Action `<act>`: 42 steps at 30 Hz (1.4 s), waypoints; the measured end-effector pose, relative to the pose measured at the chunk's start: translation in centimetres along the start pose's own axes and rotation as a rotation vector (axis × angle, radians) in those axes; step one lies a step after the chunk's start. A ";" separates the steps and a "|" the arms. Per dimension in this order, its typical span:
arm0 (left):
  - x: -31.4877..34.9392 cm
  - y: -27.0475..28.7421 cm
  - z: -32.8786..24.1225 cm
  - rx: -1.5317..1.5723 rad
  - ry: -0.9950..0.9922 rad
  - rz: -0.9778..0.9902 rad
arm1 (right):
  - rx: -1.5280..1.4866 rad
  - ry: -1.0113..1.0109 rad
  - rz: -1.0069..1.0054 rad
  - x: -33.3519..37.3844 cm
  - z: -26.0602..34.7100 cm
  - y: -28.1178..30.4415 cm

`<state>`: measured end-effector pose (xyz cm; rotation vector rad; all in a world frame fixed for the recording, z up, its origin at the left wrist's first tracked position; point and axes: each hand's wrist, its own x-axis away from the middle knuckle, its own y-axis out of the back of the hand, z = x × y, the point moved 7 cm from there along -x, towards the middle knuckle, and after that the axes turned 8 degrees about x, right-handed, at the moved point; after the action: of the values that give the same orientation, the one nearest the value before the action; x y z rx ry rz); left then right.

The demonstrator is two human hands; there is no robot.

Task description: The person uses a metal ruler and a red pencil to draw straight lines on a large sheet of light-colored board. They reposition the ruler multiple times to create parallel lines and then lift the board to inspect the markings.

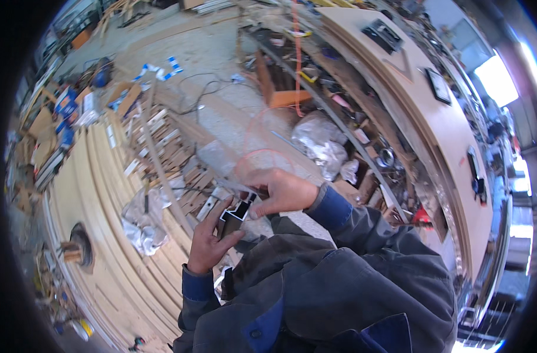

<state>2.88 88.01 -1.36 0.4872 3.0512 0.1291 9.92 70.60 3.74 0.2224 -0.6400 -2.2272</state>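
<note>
Between my two hands is a dark metal profile piece [234, 217] with a stepped, bright cut end facing up. My left hand [208, 240] grips its lower left side, thumb on the near face and fingers along the far side. My right hand [280, 191] closes on the narrow upper right part, with the thumb near the cut edge. Some of the right fingers are blurred, and the rest of the piece below the cut end is hidden by the hands and sleeve.
Long pale boards [121, 247] lie stacked at left, with a crumpled plastic bag [145, 220] on them. Wood offcuts [162, 138] litter the floor beyond. A workbench [418, 112] runs along the right, with a silvery plastic bag [320, 143] below it. An orange hose [298, 59] hangs ahead.
</note>
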 end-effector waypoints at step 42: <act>-15.6 -62.9 15.2 0.068 0.658 1.037 | -0.237 -0.697 -1.959 66.4 -12.7 15.5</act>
<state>-0.81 24.72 -21.58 2.3659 2.9264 0.2499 -20.06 8.01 3.83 -0.2337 -0.4467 -4.3455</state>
